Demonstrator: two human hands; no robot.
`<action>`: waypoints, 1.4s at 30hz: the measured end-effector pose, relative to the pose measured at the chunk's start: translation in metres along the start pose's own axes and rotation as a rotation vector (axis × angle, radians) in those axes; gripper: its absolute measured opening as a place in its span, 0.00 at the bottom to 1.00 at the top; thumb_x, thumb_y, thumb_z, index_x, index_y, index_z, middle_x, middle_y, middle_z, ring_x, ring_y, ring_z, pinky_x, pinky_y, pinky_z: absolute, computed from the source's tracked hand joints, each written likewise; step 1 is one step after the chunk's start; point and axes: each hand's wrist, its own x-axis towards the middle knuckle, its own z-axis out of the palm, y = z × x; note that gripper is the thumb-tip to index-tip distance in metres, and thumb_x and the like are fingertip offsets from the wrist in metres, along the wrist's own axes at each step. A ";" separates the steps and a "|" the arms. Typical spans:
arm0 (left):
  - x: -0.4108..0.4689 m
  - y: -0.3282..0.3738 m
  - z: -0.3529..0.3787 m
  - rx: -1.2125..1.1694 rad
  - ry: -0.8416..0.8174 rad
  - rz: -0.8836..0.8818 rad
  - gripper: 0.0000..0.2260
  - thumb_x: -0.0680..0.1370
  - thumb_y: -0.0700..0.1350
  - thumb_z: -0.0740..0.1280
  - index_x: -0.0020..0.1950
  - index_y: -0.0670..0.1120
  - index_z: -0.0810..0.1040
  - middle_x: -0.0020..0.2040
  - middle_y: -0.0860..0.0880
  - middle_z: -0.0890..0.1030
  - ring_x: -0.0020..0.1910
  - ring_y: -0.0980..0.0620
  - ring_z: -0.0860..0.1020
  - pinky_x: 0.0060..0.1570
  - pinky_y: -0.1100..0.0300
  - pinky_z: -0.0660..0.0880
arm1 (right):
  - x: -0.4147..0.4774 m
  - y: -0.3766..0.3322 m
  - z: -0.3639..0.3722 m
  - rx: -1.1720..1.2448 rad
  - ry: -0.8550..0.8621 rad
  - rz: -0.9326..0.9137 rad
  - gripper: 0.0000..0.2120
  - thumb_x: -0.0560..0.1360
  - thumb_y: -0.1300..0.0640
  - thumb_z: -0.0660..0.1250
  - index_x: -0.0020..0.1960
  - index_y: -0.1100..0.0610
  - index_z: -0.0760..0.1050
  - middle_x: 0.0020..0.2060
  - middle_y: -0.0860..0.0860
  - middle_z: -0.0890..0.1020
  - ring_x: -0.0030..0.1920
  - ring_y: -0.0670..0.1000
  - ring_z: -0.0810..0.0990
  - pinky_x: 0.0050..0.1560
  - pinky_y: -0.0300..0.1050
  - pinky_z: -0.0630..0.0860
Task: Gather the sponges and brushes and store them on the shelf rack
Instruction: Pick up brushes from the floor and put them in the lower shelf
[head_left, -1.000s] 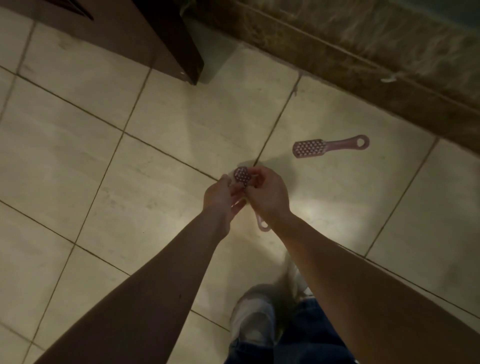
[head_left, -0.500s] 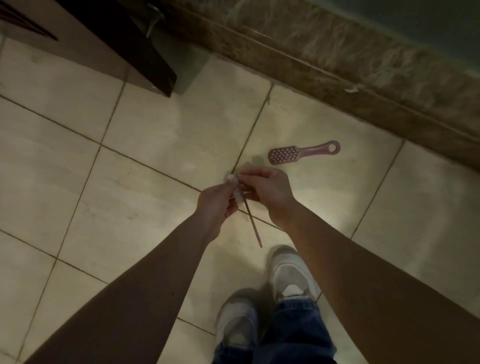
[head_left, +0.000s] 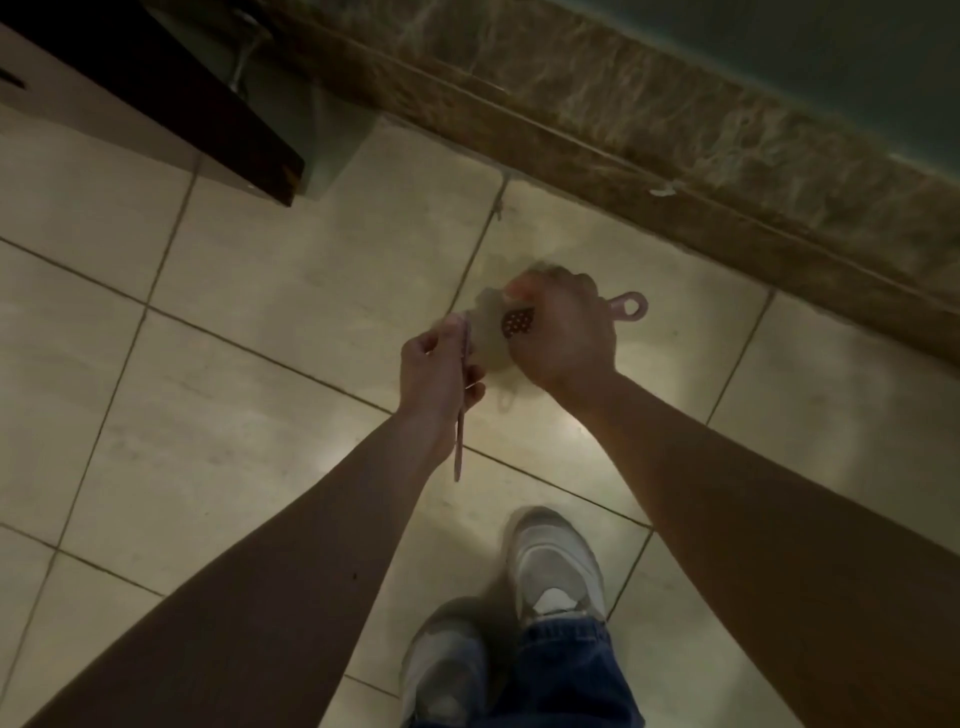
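My left hand (head_left: 436, 364) is closed around a thin pink brush (head_left: 459, 447), seen edge-on, its handle hanging down past my wrist. A second pink brush (head_left: 517, 322) lies on the tiled floor near the wall. Its dotted bristle head shows to the left of my fingers, and its ring-ended handle sticks out to the right. My right hand (head_left: 566, 338) is down over the middle of that brush, fingers curled around it and blurred by motion. No sponges or shelf rack are in view.
A dark wooden cabinet (head_left: 156, 104) stands at the upper left, with a corner jutting over the floor. A brown marble skirting (head_left: 675, 156) runs diagonally along the wall behind the brush. My two grey shoes (head_left: 556, 561) stand on the beige tiles below my arms.
My right hand let go of the first brush and reached right and forward onto the brush on the floor. The left hand now holds the first brush alone.
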 end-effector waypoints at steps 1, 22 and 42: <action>0.001 0.000 0.000 0.012 0.013 0.007 0.13 0.80 0.53 0.64 0.50 0.44 0.78 0.33 0.52 0.78 0.30 0.56 0.74 0.30 0.62 0.74 | 0.002 0.006 0.000 -0.111 -0.038 -0.019 0.19 0.71 0.59 0.68 0.60 0.49 0.76 0.58 0.51 0.77 0.60 0.55 0.71 0.58 0.51 0.69; -0.073 0.015 -0.008 0.023 0.045 0.001 0.16 0.76 0.50 0.71 0.60 0.45 0.76 0.39 0.48 0.81 0.26 0.56 0.78 0.21 0.65 0.69 | -0.065 -0.006 -0.028 0.416 -0.135 0.258 0.09 0.74 0.55 0.64 0.52 0.57 0.75 0.43 0.54 0.82 0.42 0.57 0.82 0.46 0.51 0.79; -0.436 0.183 -0.020 0.288 -0.198 0.149 0.15 0.79 0.49 0.67 0.62 0.42 0.73 0.36 0.48 0.76 0.21 0.57 0.66 0.19 0.67 0.59 | -0.315 -0.151 -0.342 1.096 0.136 0.470 0.14 0.77 0.48 0.65 0.38 0.56 0.75 0.27 0.53 0.80 0.19 0.45 0.69 0.23 0.40 0.66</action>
